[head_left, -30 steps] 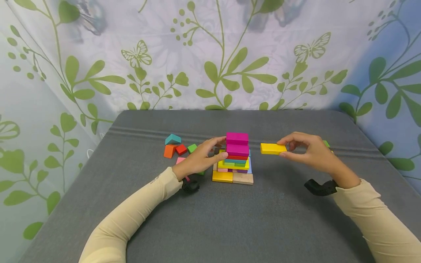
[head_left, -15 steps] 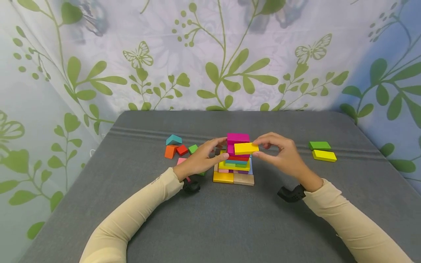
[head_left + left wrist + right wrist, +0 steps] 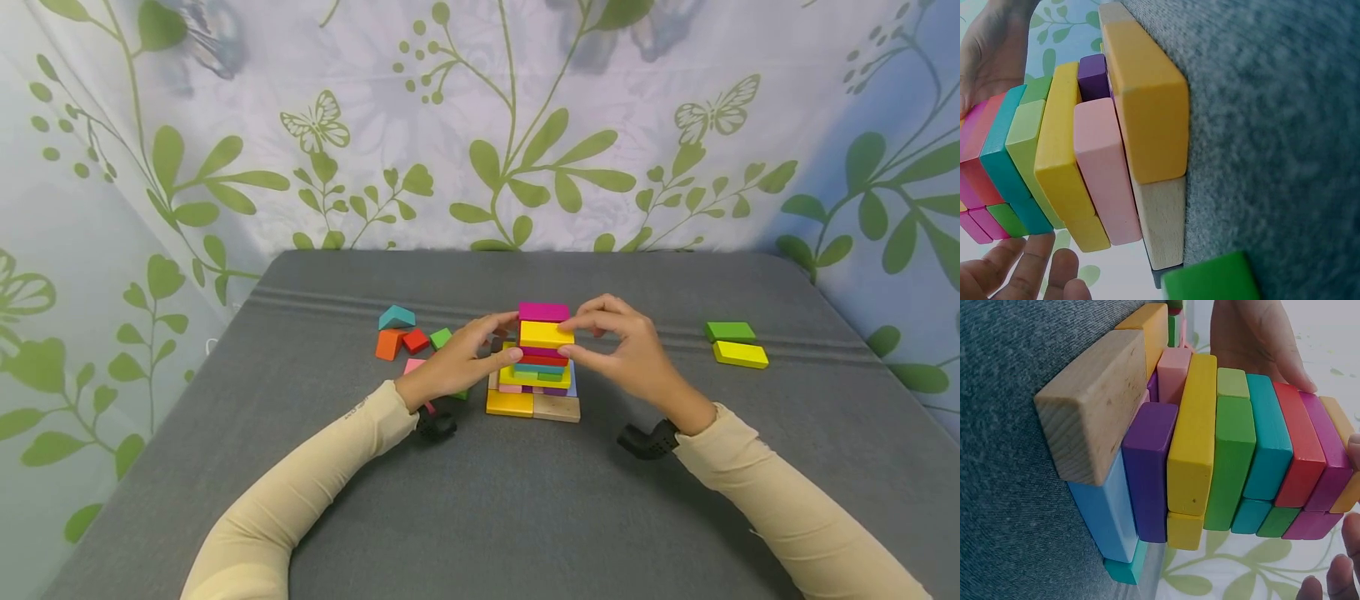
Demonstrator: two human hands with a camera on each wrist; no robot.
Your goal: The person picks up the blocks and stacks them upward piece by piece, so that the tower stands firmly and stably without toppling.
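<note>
A layered tower of coloured wooden blocks (image 3: 542,377) stands mid-table in the head view. At its upper front lies a yellow block (image 3: 542,335), level on a magenta layer, with another magenta block (image 3: 544,312) behind. My right hand (image 3: 622,346) pinches the yellow block's right end between thumb and fingers. On the opposite side, my left hand (image 3: 457,362) rests against the tower, its fingers extended and the thumb towards the front. The left wrist view shows left fingers (image 3: 1036,253) along the far side by a teal block (image 3: 1002,144). Red, green and purple layers show in the right wrist view.
Left of the tower lie loose blocks: a teal triangle (image 3: 396,317), an orange block (image 3: 388,344), a red one (image 3: 416,341) and several partly hidden by the left hand. A green block (image 3: 730,332) and a yellow block (image 3: 741,354) lie at the right on the grey table (image 3: 570,517).
My right hand has carried the yellow block leftwards and lowered it onto the front of the tower, uncovering the green and yellow blocks at right. My left hand has stayed in place.
</note>
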